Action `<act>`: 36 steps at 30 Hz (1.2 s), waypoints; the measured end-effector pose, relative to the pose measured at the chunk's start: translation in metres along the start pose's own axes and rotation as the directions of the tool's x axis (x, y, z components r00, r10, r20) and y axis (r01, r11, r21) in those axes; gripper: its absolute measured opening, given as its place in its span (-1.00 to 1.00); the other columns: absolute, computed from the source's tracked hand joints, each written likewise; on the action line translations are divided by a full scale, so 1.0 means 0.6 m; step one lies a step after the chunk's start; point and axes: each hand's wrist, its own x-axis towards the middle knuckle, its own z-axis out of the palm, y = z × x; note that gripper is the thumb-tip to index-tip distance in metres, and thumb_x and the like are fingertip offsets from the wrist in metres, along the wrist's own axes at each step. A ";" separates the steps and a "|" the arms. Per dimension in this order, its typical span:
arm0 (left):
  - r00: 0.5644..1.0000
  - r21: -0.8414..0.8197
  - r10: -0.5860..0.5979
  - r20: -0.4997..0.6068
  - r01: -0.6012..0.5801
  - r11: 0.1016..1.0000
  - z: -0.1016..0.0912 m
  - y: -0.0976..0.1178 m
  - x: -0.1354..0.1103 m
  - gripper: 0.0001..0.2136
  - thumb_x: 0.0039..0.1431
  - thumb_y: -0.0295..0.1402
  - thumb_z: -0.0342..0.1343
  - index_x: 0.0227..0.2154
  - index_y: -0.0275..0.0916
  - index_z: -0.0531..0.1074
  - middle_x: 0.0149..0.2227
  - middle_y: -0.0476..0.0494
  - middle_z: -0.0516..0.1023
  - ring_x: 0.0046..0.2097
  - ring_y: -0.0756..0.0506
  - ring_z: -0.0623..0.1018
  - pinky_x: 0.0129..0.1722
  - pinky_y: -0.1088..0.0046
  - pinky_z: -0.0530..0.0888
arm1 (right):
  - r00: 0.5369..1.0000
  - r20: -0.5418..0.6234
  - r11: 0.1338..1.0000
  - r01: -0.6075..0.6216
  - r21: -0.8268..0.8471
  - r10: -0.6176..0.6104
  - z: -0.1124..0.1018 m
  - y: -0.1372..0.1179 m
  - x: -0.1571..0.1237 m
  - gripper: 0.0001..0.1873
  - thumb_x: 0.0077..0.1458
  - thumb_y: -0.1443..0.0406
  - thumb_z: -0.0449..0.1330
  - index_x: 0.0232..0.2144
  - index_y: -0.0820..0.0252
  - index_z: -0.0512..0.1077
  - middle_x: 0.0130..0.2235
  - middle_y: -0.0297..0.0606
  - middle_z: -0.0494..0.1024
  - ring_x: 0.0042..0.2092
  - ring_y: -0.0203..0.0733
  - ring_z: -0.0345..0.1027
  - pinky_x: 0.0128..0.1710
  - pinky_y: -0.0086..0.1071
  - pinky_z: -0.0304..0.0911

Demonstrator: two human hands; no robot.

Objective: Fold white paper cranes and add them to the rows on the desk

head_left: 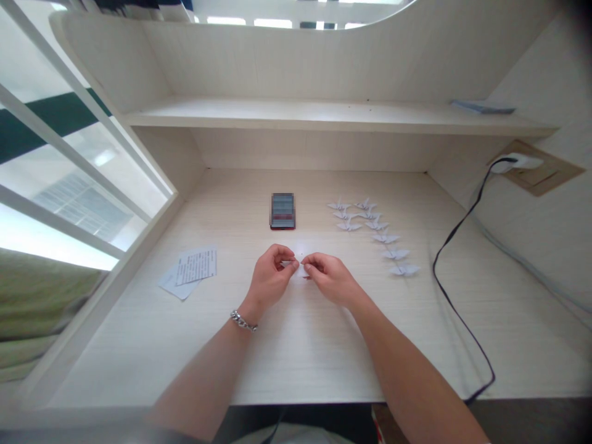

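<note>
Both of my hands meet over the middle of the pale wooden desk. My left hand, with a chain bracelet at the wrist, pinches one side of a small white folded paper piece. My right hand pinches the other side of the same piece. Most of the paper is hidden by my fingers. To the right lie several finished white paper cranes in a curved row on the desk.
A dark phone lies flat beyond my hands. Two printed paper sheets lie at the left. A black cable runs from a wall plug down across the desk's right side. A shelf spans the back.
</note>
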 end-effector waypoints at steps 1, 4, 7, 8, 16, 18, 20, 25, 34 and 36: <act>1.000 -0.002 -0.002 0.000 0.002 1.000 -0.001 0.000 0.000 -0.85 -0.02 -0.42 0.14 -0.35 -0.26 0.31 -0.35 -0.06 0.43 -0.29 -0.02 0.48 -0.36 0.50 0.38 | 1.000 0.014 0.999 -0.015 0.031 0.014 0.000 0.003 0.001 -0.81 0.06 0.32 0.02 -0.35 0.22 0.43 -0.42 -0.30 0.48 -0.41 -0.30 0.33 -0.43 -0.46 0.18; 1.000 0.000 -0.004 0.000 0.004 1.000 -0.001 0.001 0.000 -0.85 -0.01 -0.41 0.14 -0.36 -0.26 0.31 -0.36 -0.06 0.43 -0.30 -0.02 0.48 -0.36 0.50 0.38 | 0.998 0.027 0.994 -0.063 0.093 0.061 -0.001 0.005 0.001 -0.78 0.06 0.31 0.02 -0.29 0.23 0.43 -0.37 -0.26 0.50 -0.38 -0.28 0.36 -0.40 -0.45 0.22; 1.000 0.012 -0.004 0.004 0.004 1.000 0.000 0.002 -0.001 -0.85 -0.01 -0.40 0.14 -0.36 -0.26 0.31 -0.36 -0.06 0.43 -0.30 -0.01 0.47 -0.35 0.50 0.38 | 0.999 -0.005 0.998 -0.044 0.034 0.045 -0.003 -0.001 -0.001 -0.81 0.05 0.29 0.05 -0.33 0.22 0.44 -0.37 -0.27 0.51 -0.36 -0.27 0.36 -0.39 -0.44 0.22; 1.000 0.018 -0.005 0.006 0.004 1.000 0.000 0.003 -0.002 -0.85 -0.01 -0.39 0.14 -0.36 -0.26 0.32 -0.36 -0.07 0.44 -0.30 -0.01 0.47 -0.36 0.51 0.38 | 0.999 -0.015 1.000 -0.029 -0.005 0.029 -0.003 -0.004 -0.002 -0.82 0.04 0.29 0.06 -0.36 0.22 0.44 -0.39 -0.28 0.51 -0.37 -0.27 0.35 -0.39 -0.44 0.21; 1.000 -0.001 -0.019 -0.003 0.019 1.000 0.000 0.002 0.000 -0.85 -0.03 -0.39 0.15 -0.37 -0.27 0.33 -0.37 -0.08 0.45 -0.34 0.00 0.48 -0.42 0.53 0.37 | 0.998 0.027 0.998 -0.059 0.032 0.058 -0.002 0.008 0.002 -0.77 0.03 0.36 0.00 -0.32 0.21 0.45 -0.44 -0.31 0.50 -0.42 -0.29 0.35 -0.46 -0.46 0.21; 1.000 0.008 -0.016 -0.012 0.016 1.000 -0.001 0.002 0.000 -0.85 -0.03 -0.39 0.16 -0.37 -0.28 0.35 -0.37 -0.08 0.46 -0.34 0.00 0.48 -0.42 0.53 0.37 | 0.997 0.024 0.994 -0.073 0.082 0.072 -0.001 0.013 0.003 -0.75 0.03 0.36 -0.01 -0.30 0.21 0.44 -0.41 -0.29 0.51 -0.39 -0.28 0.38 -0.44 -0.46 0.24; 1.000 0.006 -0.013 -0.019 0.013 1.000 -0.001 0.002 0.001 -0.84 -0.03 -0.38 0.16 -0.36 -0.28 0.37 -0.36 -0.09 0.48 -0.33 -0.01 0.49 -0.40 0.53 0.39 | 0.998 0.009 0.993 -0.071 0.097 0.070 0.000 0.014 0.003 -0.78 0.03 0.34 0.01 -0.31 0.22 0.44 -0.39 -0.28 0.51 -0.39 -0.28 0.38 -0.43 -0.45 0.24; 0.998 0.050 -0.044 0.034 0.042 0.998 -0.004 0.006 -0.001 -0.80 -0.02 -0.34 0.14 -0.30 -0.28 0.42 -0.32 -0.14 0.53 -0.28 -0.06 0.52 -0.31 0.47 0.44 | 1.000 -0.009 1.000 -0.024 -0.015 0.024 -0.005 0.000 0.000 -0.84 0.05 0.27 0.05 -0.44 0.22 0.40 -0.46 -0.32 0.48 -0.42 -0.29 0.32 -0.43 -0.44 0.18; 0.952 0.411 -0.043 0.305 -0.091 0.907 -0.019 0.034 -0.004 -0.82 0.07 -0.32 0.01 -0.41 -0.24 0.49 -0.40 -0.10 0.56 -0.38 -0.04 0.49 -0.40 0.52 0.38 | 0.995 0.074 0.966 0.077 -0.245 -0.061 -0.017 -0.014 -0.005 -0.86 0.04 0.35 0.05 -0.44 0.22 0.41 -0.43 -0.30 0.46 -0.38 -0.29 0.27 -0.40 -0.46 0.09; 0.935 0.435 -0.049 0.351 -0.117 0.893 -0.022 0.038 -0.004 -0.82 0.07 -0.32 -0.01 -0.45 -0.24 0.48 -0.47 -0.08 0.54 -0.45 -0.02 0.46 -0.46 0.53 0.35 | 0.992 0.110 0.966 0.081 -0.246 -0.055 -0.020 -0.016 -0.005 -0.87 0.03 0.36 0.06 -0.45 0.22 0.42 -0.45 -0.32 0.45 -0.40 -0.30 0.25 -0.42 -0.47 0.07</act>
